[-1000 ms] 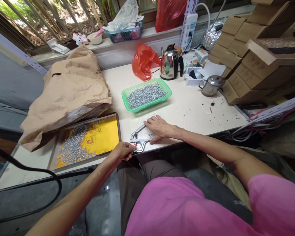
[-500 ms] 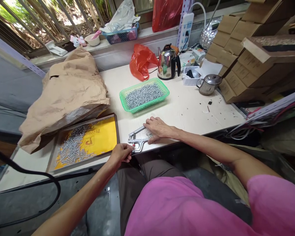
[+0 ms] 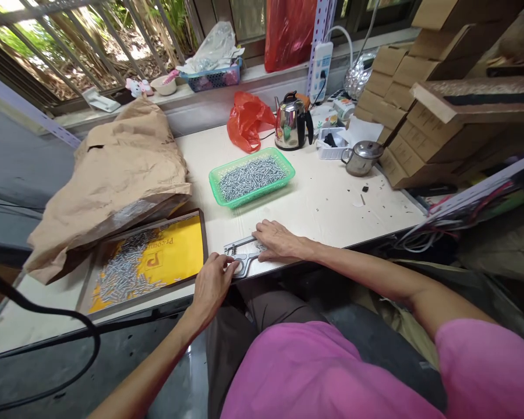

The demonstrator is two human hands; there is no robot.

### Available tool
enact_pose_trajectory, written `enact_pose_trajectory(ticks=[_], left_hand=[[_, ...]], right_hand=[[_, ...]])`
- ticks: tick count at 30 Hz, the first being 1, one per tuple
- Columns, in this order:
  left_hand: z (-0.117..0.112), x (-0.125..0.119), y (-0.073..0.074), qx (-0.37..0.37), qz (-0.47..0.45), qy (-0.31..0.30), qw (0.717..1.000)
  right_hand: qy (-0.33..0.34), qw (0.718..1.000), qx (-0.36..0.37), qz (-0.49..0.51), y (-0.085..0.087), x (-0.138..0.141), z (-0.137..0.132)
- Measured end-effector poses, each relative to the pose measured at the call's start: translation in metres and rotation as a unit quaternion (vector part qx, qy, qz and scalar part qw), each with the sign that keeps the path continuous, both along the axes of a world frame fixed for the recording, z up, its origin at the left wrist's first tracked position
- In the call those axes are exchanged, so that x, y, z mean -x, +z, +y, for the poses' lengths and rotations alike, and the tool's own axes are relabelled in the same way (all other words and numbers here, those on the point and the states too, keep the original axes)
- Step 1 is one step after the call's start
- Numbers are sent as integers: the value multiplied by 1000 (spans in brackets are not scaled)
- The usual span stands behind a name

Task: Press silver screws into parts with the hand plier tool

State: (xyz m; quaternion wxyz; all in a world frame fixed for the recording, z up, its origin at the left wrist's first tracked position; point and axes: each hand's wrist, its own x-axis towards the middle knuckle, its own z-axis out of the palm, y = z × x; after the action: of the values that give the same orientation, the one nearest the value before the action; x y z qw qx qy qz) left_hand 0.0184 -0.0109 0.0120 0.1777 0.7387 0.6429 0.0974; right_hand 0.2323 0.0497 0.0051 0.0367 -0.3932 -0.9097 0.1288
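Note:
A grey metal hand tool, plier-like with two long arms and a small spring, lies at the table's front edge. My right hand is curled over its handle end, fingers on the far arm and thumb by the near one. A few small metal pieces show partly under that palm. At the tool's head, my left hand has thumb and forefinger drawn together; what they pinch is too small to make out. To its left sits a shallow tray with a yellow lining and many small silvery metal pins.
Behind my hands is a green plastic basket full of similar pins. A brown paper sack overhangs the tray. Farther back are a red bag, an electric kettle and a lidded metal pot. Cardboard boxes are stacked right.
My left hand has risen from below the tool's head to its near side, and the red tip seen there no longer shows. My right hand stays on the handles. The view has shifted slightly.

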Motion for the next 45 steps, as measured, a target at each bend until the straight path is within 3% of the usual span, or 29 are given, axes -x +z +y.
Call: enact_pose_trajectory(ticks=[2, 4, 8, 12, 17, 27, 32, 35, 39, 45], left_hand=[[10, -6, -5, -66, 27, -101, 992], [24, -14, -13, -83, 45, -175, 980], [51, -27, -20, -39, 90, -226, 969], [61, -37, -15, -22, 151, -232, 961], [60, -42, -13, -31, 163, -181, 969], [54, -37, -15, -37, 128, -167, 977], [52, -37, -21, -58, 116, -148, 980], [39, -36, -31, -92, 92, -118, 984], [6, -44, -47, -158, 38, -97, 982], [-27, -63, -51, -141, -39, -152, 978]], right_hand=[[4, 1000, -2, -6, 2, 0, 0], [11, 1000, -7, -9, 2, 0, 0], [-1, 1000, -5, -16, -1, -4, 2], [-42, 997, 18, -57, 3, -9, 4], [-11, 995, -3, -96, 7, -4, 9], [48, 995, -24, -80, -17, 5, 13], [12, 998, -31, -61, -16, 2, 14], [10, 999, -39, -22, -11, -8, 19], [79, 996, -13, 27, -14, -19, 30], [-48, 996, -69, -9, -24, -4, 46]])
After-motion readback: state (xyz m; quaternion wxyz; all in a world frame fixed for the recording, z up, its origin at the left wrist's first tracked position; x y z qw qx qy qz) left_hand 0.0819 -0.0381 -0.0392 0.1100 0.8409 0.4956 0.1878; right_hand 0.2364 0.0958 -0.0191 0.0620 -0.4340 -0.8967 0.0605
